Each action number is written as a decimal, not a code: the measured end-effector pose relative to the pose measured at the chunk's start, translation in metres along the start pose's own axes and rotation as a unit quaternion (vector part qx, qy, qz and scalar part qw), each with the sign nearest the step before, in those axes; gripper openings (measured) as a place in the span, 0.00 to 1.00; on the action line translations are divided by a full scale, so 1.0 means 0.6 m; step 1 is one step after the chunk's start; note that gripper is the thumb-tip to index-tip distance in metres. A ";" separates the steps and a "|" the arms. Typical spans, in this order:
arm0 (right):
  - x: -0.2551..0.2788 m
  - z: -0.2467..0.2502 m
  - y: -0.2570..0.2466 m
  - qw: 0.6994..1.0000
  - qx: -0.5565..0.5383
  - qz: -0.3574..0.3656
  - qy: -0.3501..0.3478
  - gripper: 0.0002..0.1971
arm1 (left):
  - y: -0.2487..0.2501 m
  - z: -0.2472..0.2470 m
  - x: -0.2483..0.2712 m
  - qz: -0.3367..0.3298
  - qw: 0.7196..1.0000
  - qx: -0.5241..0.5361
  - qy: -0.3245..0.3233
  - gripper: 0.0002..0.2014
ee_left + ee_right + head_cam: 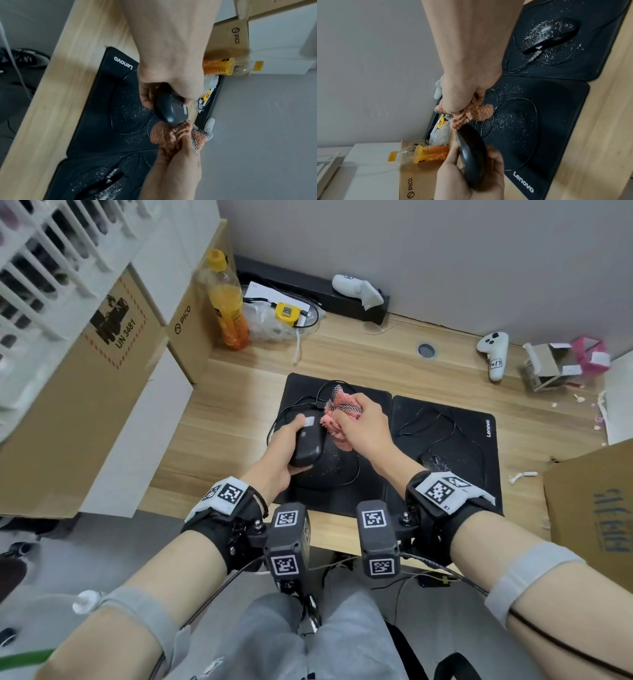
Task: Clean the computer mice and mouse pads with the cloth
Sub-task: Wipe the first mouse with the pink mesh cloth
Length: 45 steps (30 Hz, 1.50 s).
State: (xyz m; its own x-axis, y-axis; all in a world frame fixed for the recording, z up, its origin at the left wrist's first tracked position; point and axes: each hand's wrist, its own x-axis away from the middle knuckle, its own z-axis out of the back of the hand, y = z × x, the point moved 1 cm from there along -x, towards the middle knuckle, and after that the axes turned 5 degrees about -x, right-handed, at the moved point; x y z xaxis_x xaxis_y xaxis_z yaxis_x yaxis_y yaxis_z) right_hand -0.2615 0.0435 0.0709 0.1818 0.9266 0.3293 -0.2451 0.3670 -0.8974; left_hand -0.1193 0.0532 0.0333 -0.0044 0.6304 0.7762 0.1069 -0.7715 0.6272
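Note:
My left hand grips a black wired mouse and holds it above the left black mouse pad, which is dusted with white specks. My right hand clutches a bunched pink cloth and presses it against the mouse's front end. A second black mouse, covered in white specks, lies on the right Lenovo pad.
The wooden desk carries an orange drink bottle, a yellow tape measure, white controllers and small torn boxes. Cardboard boxes stand at the left and at the right front.

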 end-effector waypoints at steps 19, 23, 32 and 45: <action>0.029 -0.013 -0.009 0.984 0.093 0.099 -0.112 0.04 | 0.013 -0.018 -0.048 0.058 0.982 0.181 0.012 0.25; 0.012 -0.012 -0.012 0.988 0.094 0.101 -0.067 0.04 | 0.017 -0.024 -0.036 0.040 0.988 0.149 -0.004 0.19; -0.040 -0.007 -0.016 0.994 0.068 0.082 0.011 0.12 | 0.025 -0.016 -0.011 0.022 0.996 0.053 -0.074 0.13; -0.041 -0.018 -0.013 0.998 0.007 0.034 0.050 0.11 | 0.026 0.004 -0.016 0.032 0.997 0.062 -0.023 0.11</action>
State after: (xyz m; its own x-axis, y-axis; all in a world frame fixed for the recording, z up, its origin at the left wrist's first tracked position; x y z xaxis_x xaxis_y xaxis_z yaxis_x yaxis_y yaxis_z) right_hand -0.2540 0.0170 0.0669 0.2585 0.9367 0.2363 -0.2730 0.3054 -0.9122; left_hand -0.1152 0.0355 0.0357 0.0518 0.5858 0.8088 0.2267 -0.7956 0.5618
